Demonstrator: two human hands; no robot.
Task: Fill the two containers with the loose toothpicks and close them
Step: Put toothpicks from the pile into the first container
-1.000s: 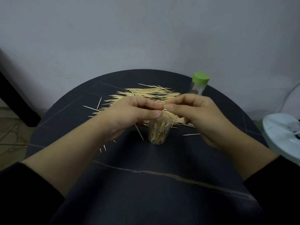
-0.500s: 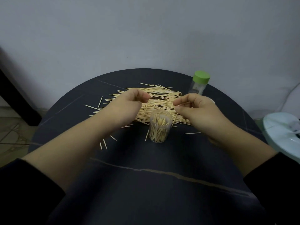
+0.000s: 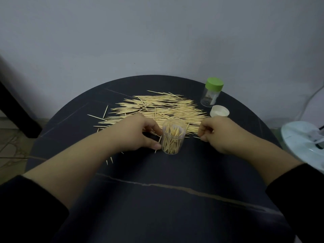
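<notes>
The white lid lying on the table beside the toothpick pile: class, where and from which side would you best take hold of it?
Grip the white lid by its round rim, coming from above with the right hand, which is just in front of it. It lies flat with its hollow upward and bare table around it.

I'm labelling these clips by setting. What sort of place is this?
Probably a room in a home, not a workshop: a round dark table pushed against a plain pale wall, with household toothpicks and a small green-lidded jar on it.
</notes>
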